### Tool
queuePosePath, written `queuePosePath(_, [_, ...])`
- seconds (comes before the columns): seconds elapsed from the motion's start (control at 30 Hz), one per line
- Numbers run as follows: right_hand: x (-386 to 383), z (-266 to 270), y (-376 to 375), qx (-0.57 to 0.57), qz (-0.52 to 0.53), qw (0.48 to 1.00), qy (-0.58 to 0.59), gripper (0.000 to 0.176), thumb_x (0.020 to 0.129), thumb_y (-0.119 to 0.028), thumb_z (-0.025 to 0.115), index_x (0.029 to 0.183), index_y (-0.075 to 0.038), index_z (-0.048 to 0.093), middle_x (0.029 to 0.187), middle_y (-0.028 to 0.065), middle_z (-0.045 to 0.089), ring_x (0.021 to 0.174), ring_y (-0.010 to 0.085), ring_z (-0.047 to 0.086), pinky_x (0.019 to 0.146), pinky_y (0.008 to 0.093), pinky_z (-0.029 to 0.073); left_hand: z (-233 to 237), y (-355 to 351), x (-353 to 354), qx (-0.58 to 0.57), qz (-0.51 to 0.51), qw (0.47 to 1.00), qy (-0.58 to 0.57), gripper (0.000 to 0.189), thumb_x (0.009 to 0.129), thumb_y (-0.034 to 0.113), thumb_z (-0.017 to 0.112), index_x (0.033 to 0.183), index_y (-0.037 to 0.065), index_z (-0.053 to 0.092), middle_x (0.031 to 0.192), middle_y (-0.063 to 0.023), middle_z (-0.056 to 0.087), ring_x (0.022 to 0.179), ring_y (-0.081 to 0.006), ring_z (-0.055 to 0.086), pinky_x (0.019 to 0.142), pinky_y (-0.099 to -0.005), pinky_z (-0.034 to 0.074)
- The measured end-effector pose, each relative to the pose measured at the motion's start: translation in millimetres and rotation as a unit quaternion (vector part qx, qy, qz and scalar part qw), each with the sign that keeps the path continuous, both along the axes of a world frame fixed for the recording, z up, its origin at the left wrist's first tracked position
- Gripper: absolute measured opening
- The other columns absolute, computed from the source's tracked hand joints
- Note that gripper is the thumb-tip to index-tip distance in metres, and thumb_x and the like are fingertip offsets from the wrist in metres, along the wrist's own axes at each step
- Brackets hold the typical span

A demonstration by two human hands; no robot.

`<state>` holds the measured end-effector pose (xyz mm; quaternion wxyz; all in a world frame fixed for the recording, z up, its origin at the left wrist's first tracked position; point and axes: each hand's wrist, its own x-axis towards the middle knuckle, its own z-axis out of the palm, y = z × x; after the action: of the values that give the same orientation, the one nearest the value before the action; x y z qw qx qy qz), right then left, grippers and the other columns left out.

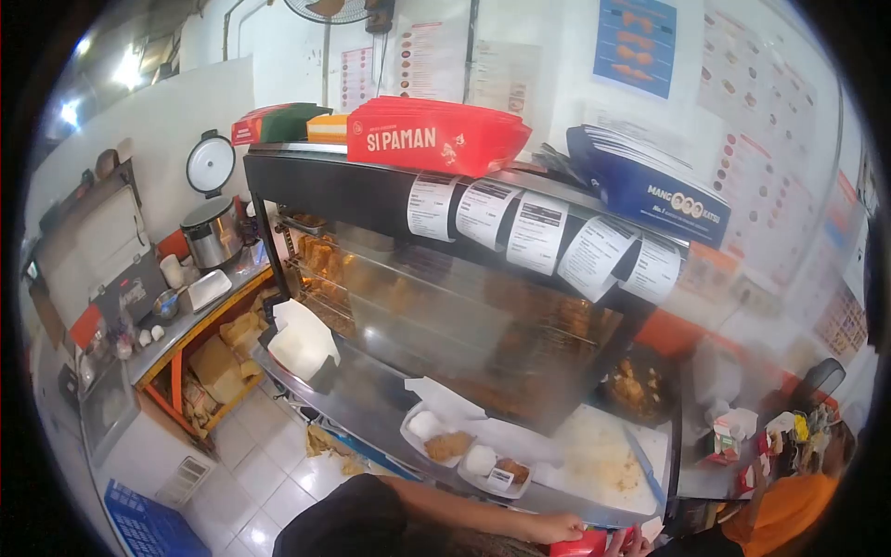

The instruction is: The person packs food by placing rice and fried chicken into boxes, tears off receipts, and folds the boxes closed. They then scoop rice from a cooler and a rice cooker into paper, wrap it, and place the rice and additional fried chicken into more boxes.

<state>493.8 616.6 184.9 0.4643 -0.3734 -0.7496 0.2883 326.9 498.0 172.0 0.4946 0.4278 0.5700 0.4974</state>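
Note:
At the bottom edge, my left hand closes on a red carton, which is partly cut off by the frame. My right hand holds the same red piece from the other side, its fingers bent. Just ahead on the steel counter, one white box holds a rice ball and fried chicken. Beside it, a second white box contains another rice ball, a brown fried piece and a small labelled packet.
A knife lies on the stained cutting board. Behind stands a glass food warmer with hanging order slips and red cartons on top. Another white box sits left. A person in orange is at right.

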Motion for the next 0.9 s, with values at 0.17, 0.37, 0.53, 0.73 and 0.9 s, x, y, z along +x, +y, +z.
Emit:
queuePosePath(0.17, [-28, 38, -26, -0.05, -0.107, 0.992, 0.039, 0.032, 0.09, -0.021, 0.071, 0.092, 0.01, 0.065, 0.097, 0.021, 0.064, 0.091, 0.0264, 0.061, 0.074, 0.0367, 0.052, -32, 13, 7, 0.026, 0.065, 0.998, 0.007, 0.028, 0.096, 0.029, 0.059, 0.101, 0.001, 0.062, 0.09, -0.01, 0.066, 0.084, -0.0185, 0.061, 0.076, -0.0356, 0.048])
queuePosePath(0.37, [-31, 49, -29, 0.112, -0.074, 0.985, -0.11, 0.04, 0.092, -0.04, 0.063, 0.095, -0.001, 0.071, 0.107, 0.0222, 0.065, 0.107, 0.0361, 0.055, 0.092, 0.0512, 0.042, -37, 13, 10, 0.051, 0.106, 0.993, 0.005, 0.027, 0.095, 0.029, 0.061, 0.097, 0.002, 0.063, 0.086, -0.0101, 0.066, 0.083, -0.0186, 0.061, 0.075, -0.0354, 0.048])
queuePosePath(0.53, [-20, 74, -30, -0.075, 0.3, 0.94, -0.141, 0.023, 0.09, -0.026, 0.065, 0.099, -0.005, 0.068, 0.122, 0.0187, 0.058, 0.115, 0.0341, 0.053, 0.101, 0.0439, 0.038, -45, 20, 10, 0.067, 0.065, 0.995, 0.016, 0.028, 0.094, 0.03, 0.062, 0.092, 0.002, 0.064, 0.085, -0.0099, 0.066, 0.083, -0.0175, 0.061, 0.075, -0.034, 0.048])
queuePosePath(0.73, [-7, 54, -22, -0.116, 0.271, 0.955, -0.033, 0.02, 0.096, -0.015, 0.057, 0.107, -0.001, 0.068, 0.13, 0.02, 0.056, 0.118, 0.0292, 0.051, 0.104, 0.0411, 0.038, 40, -14, -5, 0.056, -0.007, 0.998, -0.011, 0.032, 0.095, 0.033, 0.063, 0.097, 0.001, 0.066, 0.089, -0.0079, 0.067, 0.087, -0.0143, 0.06, 0.079, -0.0314, 0.048])
queuePosePath(0.9, [5, 44, 2, -0.193, 0.12, 0.958, 0.174, 0.039, 0.1, -0.018, 0.054, 0.133, 0.002, 0.051, 0.133, 0.0192, 0.054, 0.124, 0.0313, 0.049, 0.107, 0.0442, 0.036, 66, 6, -21, 0.169, -0.002, 0.902, -0.397, 0.032, 0.097, 0.023, 0.062, 0.122, 0.004, 0.059, 0.116, -0.0057, 0.065, 0.103, -0.0165, 0.064, 0.091, -0.0311, 0.049])
